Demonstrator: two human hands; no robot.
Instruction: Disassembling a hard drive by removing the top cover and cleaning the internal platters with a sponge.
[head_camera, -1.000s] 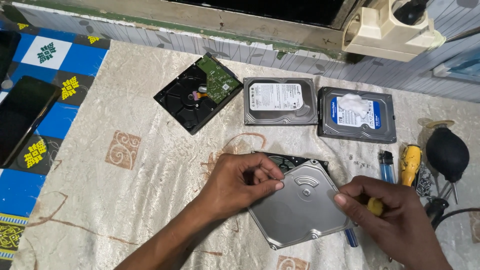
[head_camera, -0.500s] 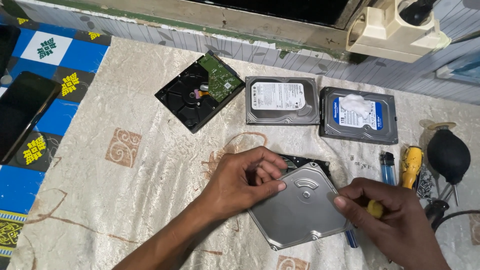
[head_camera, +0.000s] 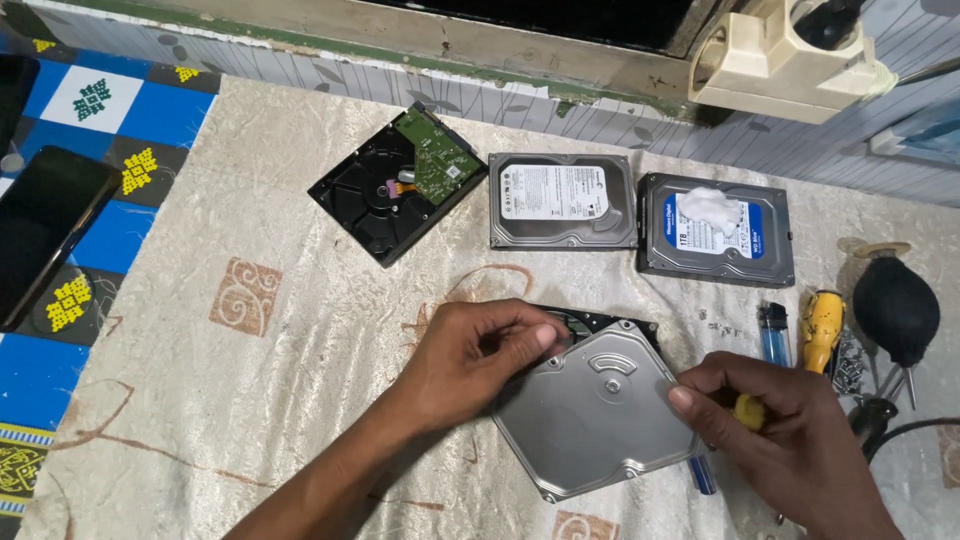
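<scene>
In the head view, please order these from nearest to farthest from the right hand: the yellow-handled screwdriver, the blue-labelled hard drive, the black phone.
From the right hand:
1. Yellow-handled screwdriver, lying just above the hand, near the table's right edge.
2. Blue-labelled hard drive, farther up, in the row of drives.
3. Black phone, far across at the left, on the blue patterned cloth.

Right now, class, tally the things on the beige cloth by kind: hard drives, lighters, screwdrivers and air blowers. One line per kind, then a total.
Hard drives: 4 – circuit-board-up drive, grey-label drive, blue-label drive, opened drive under both hands
Lighters: 1 – blue lighter
Screwdrivers: 1 lying loose – yellow-handled screwdriver
Air blowers: 1 – black blower
Total: 7
</scene>
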